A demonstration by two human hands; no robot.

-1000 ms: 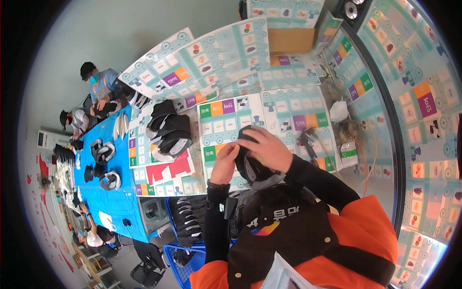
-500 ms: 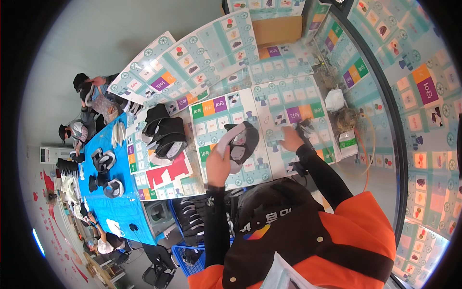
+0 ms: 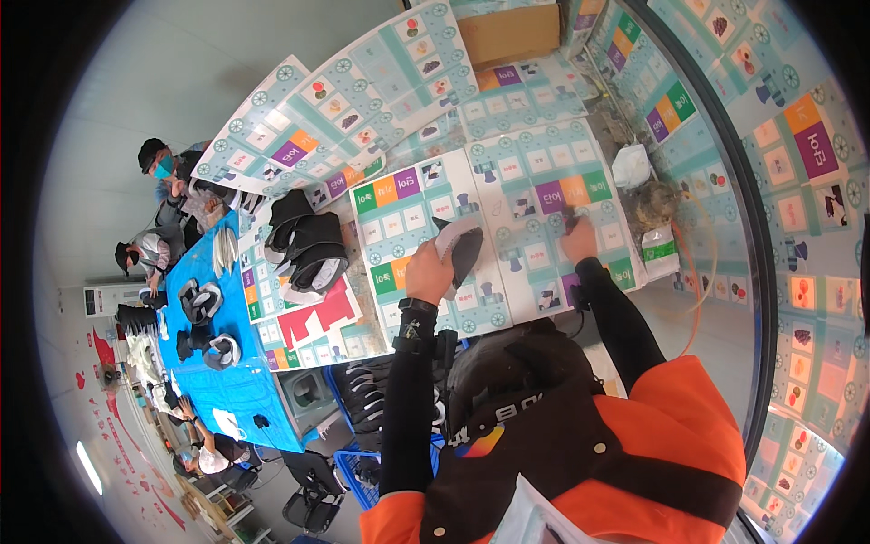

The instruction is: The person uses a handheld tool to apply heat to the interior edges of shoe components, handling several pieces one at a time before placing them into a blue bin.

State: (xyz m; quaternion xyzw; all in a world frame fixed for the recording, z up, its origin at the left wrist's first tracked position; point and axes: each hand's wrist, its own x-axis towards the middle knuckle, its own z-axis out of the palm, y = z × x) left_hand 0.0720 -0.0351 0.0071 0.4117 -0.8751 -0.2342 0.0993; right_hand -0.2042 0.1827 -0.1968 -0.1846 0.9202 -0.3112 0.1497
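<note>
My left hand [image 3: 428,272] grips a grey-and-black shoe upper [image 3: 467,257] by its pale grey edge, holding it over the left board of the table. My right hand [image 3: 578,241] is closed over the right board, and a small dark thing [image 3: 569,218] shows at its fingers; its kind cannot be made out. To the left of my left hand lies a pile of black shoe uppers [image 3: 308,240] with grey linings. Printed sheets [image 3: 535,163] cover the boards under both hands.
On the left, a blue-covered table [image 3: 231,394] carries more uppers, and several people sit or stand around it. A slanted printed panel [image 3: 362,91] stands behind the boards. A white bag [image 3: 632,167] and an orange hose [image 3: 700,313] are at the right. Below is a blue basket [image 3: 358,471].
The upper in my left hand has been turned, so its hollow inside no longer shows. My right hand has moved up and right, and its outstretched fingers have closed.
</note>
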